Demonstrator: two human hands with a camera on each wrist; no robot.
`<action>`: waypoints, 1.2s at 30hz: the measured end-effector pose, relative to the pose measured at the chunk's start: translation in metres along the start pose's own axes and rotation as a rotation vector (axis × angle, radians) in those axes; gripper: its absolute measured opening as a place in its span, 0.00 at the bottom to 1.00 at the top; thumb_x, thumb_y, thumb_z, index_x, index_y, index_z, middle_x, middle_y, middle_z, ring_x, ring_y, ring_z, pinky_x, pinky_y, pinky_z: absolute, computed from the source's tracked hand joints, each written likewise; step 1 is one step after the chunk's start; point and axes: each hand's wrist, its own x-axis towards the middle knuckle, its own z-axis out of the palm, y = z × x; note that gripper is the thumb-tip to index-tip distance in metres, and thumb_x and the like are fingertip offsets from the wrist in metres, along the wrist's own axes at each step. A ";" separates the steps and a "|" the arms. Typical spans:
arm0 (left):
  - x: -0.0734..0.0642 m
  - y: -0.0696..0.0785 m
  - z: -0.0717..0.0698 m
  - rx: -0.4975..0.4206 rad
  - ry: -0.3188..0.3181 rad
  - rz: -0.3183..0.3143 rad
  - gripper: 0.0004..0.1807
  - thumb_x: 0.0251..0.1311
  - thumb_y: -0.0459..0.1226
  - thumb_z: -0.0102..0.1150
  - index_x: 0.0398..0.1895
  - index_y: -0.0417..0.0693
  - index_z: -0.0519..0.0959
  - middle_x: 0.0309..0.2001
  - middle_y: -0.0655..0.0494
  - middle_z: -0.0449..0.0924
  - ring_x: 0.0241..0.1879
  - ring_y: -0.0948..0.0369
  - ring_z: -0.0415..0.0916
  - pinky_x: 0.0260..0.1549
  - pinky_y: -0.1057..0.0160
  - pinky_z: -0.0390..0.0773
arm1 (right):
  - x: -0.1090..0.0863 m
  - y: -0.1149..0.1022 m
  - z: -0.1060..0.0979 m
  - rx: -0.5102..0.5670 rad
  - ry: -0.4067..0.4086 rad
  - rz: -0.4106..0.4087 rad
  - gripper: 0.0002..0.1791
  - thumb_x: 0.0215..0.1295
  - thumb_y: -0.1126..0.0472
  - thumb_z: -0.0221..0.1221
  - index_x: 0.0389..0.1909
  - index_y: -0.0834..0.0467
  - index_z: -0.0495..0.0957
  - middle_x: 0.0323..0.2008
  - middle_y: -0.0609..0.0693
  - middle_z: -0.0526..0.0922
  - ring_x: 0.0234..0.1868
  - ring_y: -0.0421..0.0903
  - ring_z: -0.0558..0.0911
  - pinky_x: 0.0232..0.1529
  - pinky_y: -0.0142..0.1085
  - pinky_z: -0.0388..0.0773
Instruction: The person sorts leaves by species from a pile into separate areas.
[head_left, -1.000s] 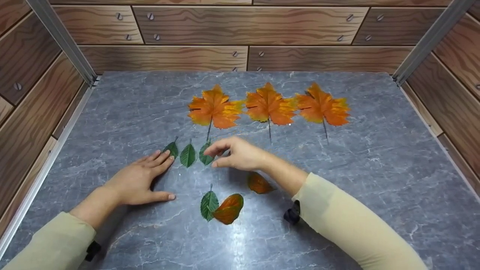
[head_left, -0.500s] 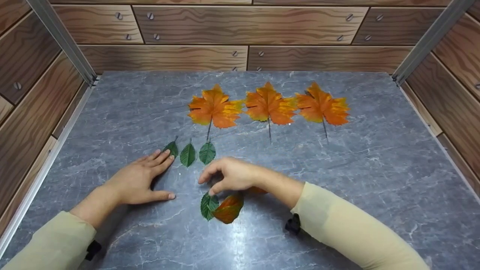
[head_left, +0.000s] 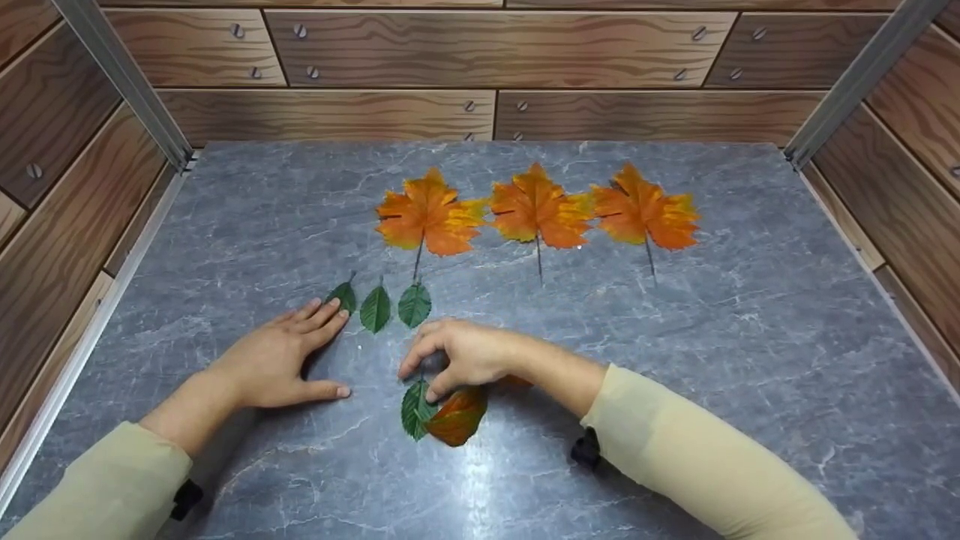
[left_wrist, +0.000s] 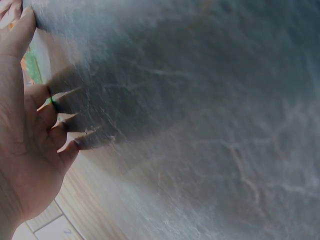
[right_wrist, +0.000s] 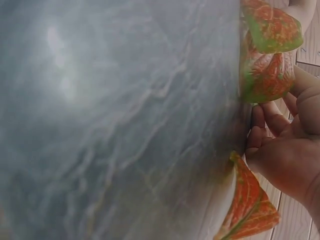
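Note:
My left hand (head_left: 274, 360) lies flat on the table at left, fingers spread, its fingertips resting on the lower part of a green leaf (head_left: 345, 294). Two more green leaves (head_left: 375, 309) continue that row to the right. Below it, a fourth green leaf (head_left: 414, 418) is partly overlapped by an orange-and-green oval leaf (head_left: 460, 420). My right hand (head_left: 476, 352) bends over this green leaf, thumb overlapping its edge and index finger beside the stem, with a gap between them. A second oval leaf (head_left: 516, 380) is mostly hidden beneath the right wrist.
Along the back lie three orange maple leaves (head_left: 540, 206) in a row, stems toward me. The grey marbled table (head_left: 765, 337) has wood-patterned panels (head_left: 502, 49) behind and at both sides. Metal posts (head_left: 862, 86) stand at the back corners.
My right hand has come down from the third green leaf in the row toward me to the lower green leaf, its thumb now over that leaf. The left hand has stayed put.

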 end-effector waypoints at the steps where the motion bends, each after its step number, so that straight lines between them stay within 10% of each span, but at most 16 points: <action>1: 0.000 0.000 0.000 0.000 0.000 -0.001 0.60 0.63 0.75 0.56 0.84 0.43 0.59 0.83 0.43 0.54 0.81 0.39 0.50 0.76 0.36 0.58 | 0.000 0.000 0.000 -0.007 -0.003 0.008 0.21 0.62 0.62 0.77 0.57 0.52 0.89 0.58 0.48 0.82 0.65 0.47 0.75 0.69 0.39 0.70; 36: 0.000 0.001 0.000 0.010 -0.004 -0.004 0.60 0.63 0.76 0.54 0.85 0.43 0.58 0.84 0.44 0.52 0.82 0.39 0.49 0.76 0.36 0.57 | -0.002 0.002 0.006 -0.081 0.007 -0.019 0.12 0.61 0.61 0.78 0.44 0.52 0.89 0.56 0.46 0.80 0.65 0.50 0.70 0.70 0.43 0.64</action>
